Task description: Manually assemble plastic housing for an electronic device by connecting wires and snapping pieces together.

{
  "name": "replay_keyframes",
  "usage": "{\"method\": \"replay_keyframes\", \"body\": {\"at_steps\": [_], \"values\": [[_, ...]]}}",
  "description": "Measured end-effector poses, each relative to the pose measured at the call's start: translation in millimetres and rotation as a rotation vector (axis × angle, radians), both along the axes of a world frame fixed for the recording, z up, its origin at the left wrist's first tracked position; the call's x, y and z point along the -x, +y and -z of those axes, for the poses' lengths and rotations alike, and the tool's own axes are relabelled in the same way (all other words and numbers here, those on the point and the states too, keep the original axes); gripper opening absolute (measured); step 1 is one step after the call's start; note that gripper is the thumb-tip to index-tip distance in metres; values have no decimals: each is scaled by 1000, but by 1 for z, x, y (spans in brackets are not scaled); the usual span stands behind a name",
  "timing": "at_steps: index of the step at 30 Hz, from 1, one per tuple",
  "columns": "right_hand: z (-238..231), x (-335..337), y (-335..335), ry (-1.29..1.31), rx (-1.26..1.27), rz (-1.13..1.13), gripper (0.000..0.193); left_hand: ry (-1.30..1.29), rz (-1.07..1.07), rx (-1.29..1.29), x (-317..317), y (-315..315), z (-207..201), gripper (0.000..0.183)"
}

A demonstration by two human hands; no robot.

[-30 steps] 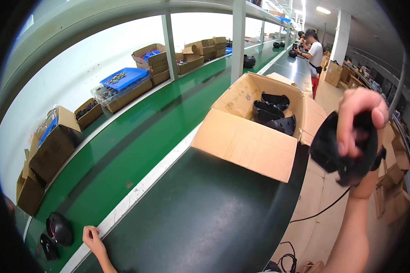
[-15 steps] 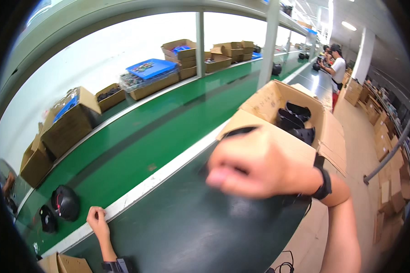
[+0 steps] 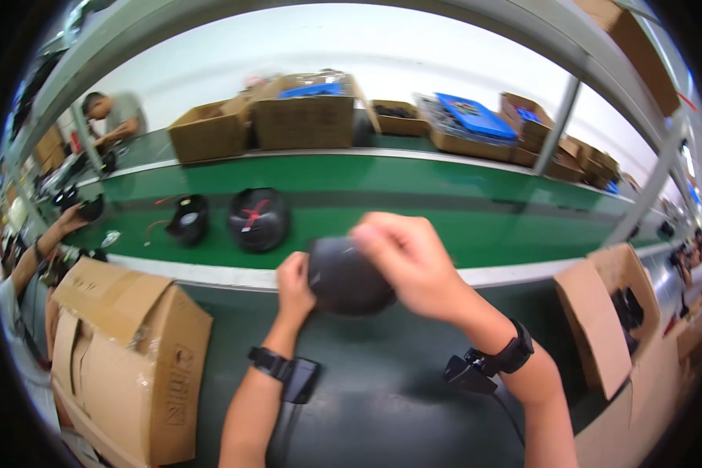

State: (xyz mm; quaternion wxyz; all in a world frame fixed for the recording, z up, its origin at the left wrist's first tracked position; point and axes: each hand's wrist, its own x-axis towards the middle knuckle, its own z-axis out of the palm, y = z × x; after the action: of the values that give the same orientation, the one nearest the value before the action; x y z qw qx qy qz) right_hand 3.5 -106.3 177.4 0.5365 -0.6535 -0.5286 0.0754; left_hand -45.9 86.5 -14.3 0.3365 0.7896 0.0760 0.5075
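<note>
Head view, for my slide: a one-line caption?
Both hands hold a round black fan beside the green conveyor belt.

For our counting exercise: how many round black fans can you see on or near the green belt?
3. One fan is held in both hands above the dark table. Two lie on the green belt: a larger one and a smaller one to its left. More may sit hidden in the boxes.
</note>
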Motion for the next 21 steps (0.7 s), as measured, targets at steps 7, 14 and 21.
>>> {"method": "replay_keyframes", "body": {"at_steps": [7,14,21], "values": [[137,-69,-5,1261,-103,257,27,79,81,365,9,-4,-15,31],[130,-61,-16,-163,15,524,18,112,53,306,18,-2,-27,29],[126,-23,-8,-281,46,109,44,132,66,340,14,0,-23,28]]}}
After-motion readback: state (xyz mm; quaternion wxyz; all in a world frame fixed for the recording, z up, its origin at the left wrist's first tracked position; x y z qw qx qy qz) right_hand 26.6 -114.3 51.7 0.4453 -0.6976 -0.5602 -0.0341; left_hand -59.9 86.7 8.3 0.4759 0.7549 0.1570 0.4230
